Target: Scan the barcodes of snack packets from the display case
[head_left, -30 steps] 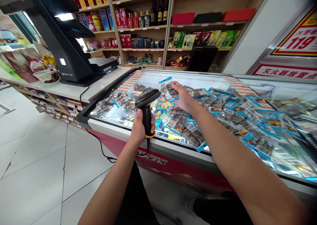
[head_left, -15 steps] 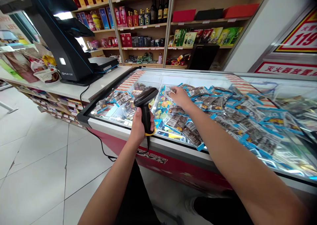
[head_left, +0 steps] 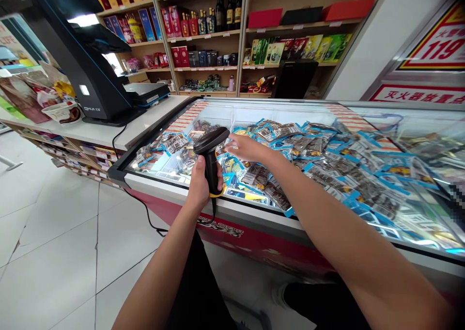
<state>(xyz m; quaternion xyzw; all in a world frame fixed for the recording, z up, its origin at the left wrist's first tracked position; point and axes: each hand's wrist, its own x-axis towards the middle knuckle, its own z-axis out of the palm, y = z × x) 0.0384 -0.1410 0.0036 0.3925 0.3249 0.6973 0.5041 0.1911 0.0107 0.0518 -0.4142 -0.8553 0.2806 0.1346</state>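
My left hand [head_left: 199, 184] is wrapped around the grip of a black barcode scanner [head_left: 210, 146] with yellow trim. The scanner is upright over the front edge of the chest freezer [head_left: 261, 219], its head pointing right. Just right of that head is my right hand [head_left: 245, 148], its fingers stretched out and a little apart, with nothing visible between them. Below and beyond it, many clear packets with blue edges and dark contents [head_left: 312, 143] lie heaped at the glass-topped freezer. Glare hides whether some are above or under the glass.
A counter [head_left: 145, 121] at left carries a black scale terminal [head_left: 105, 92] and a white tub [head_left: 63, 113]. The scanner's cable [head_left: 148, 211] hangs by the freezer's left end. Stocked shelves [head_left: 207, 34] stand behind, with a dark panel [head_left: 294, 78] before them.
My right hand has moved left from the packets to beside the scanner head, and its pinched fingers have opened. The clear packet at its fingertips is no longer there. The left hand keeps the scanner.
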